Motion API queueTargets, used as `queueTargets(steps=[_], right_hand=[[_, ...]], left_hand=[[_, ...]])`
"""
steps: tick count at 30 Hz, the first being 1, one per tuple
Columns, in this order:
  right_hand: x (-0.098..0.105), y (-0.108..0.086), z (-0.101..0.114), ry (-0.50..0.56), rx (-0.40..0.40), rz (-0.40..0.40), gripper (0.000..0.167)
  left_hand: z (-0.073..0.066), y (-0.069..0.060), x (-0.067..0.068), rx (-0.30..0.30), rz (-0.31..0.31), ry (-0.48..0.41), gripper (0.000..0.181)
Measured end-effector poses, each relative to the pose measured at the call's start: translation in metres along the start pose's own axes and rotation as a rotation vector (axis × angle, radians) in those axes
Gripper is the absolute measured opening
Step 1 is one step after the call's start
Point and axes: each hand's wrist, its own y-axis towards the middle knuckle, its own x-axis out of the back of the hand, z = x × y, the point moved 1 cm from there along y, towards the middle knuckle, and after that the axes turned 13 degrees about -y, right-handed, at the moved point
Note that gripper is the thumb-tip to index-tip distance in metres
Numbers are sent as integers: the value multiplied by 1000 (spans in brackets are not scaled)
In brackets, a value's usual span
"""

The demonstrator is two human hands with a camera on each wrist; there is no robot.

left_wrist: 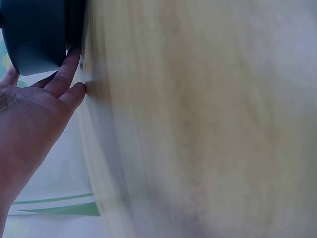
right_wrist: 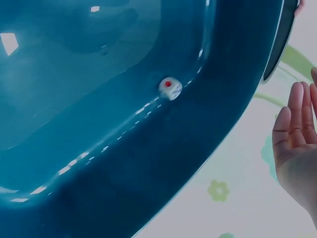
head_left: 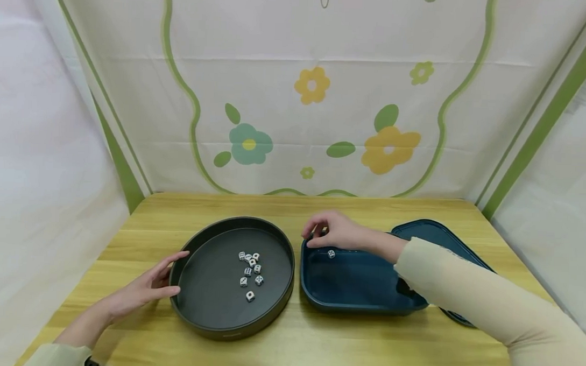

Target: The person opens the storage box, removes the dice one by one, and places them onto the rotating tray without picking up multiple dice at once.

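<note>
A round dark pan on the wooden table holds several white dice. My left hand rests against the pan's left side, thumb and fingers spread along the rim; the left wrist view shows its fingers extended beside the pan wall. Over the back left corner of a blue rectangular container is my right hand, its fingers loosely bent. No object shows in it in the right wrist view, where part of the hand is cut off. Just below it, one die is inside the container near the corner.
A dark blue lid lies on the table behind and right of the container, partly covered by my right forearm. A flowered white cloth hangs behind the table, with more white cloth at both sides.
</note>
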Motion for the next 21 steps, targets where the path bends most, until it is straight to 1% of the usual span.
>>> queueTargets(steps=[3, 6, 8, 15, 19, 21], right_hand=[[5, -10, -5, 3, -25, 7, 17], [8, -19, -9, 6, -54, 29, 19], [9, -23, -13, 7, -60, 45, 20], [9, -31, -24, -22, -92, 93, 23], [9, -35, -28, -49, -117, 111, 23], [9, -36, -30, -60, -113, 120, 24]], left_hand=[[0, 0, 0, 2, 2, -4, 70], [0, 1, 0, -1, 6, -9, 70], [1, 0, 0, -4, 6, -10, 70], [0, -3, 1, -14, 6, -4, 70], [-1, -4, 1, -3, 4, -7, 70], [-1, -4, 0, 4, 3, -9, 70]])
